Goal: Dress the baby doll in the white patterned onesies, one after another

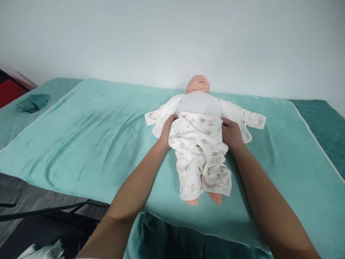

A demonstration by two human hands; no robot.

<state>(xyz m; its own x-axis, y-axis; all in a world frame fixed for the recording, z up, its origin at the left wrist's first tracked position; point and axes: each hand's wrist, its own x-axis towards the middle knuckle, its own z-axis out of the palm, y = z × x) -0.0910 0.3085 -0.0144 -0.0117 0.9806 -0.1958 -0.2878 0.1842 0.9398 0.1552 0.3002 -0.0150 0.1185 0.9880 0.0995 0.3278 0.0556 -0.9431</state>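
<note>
A baby doll [198, 84] lies on its back, head toward the wall, feet toward me. White printed baby pants [201, 138] cover its legs and reach up to its belly, with the toes showing below the cuffs. Under its body a white baby jacket [168, 111] is spread open, sleeves out to both sides. My left hand [169, 126] grips the pants' waistband at the doll's left-of-view side, fingers partly hidden by cloth. At the opposite side my right hand [231, 133] is closed on the same waistband, its fingertips also partly hidden.
The doll rests on a massage-type bed with a teal cover [88, 144], wrinkled on the left. A face hole [33, 103] opens at the bed's left end. A white wall [172, 39] stands right behind. Below left is a dark chair [54, 230] with cloth on it.
</note>
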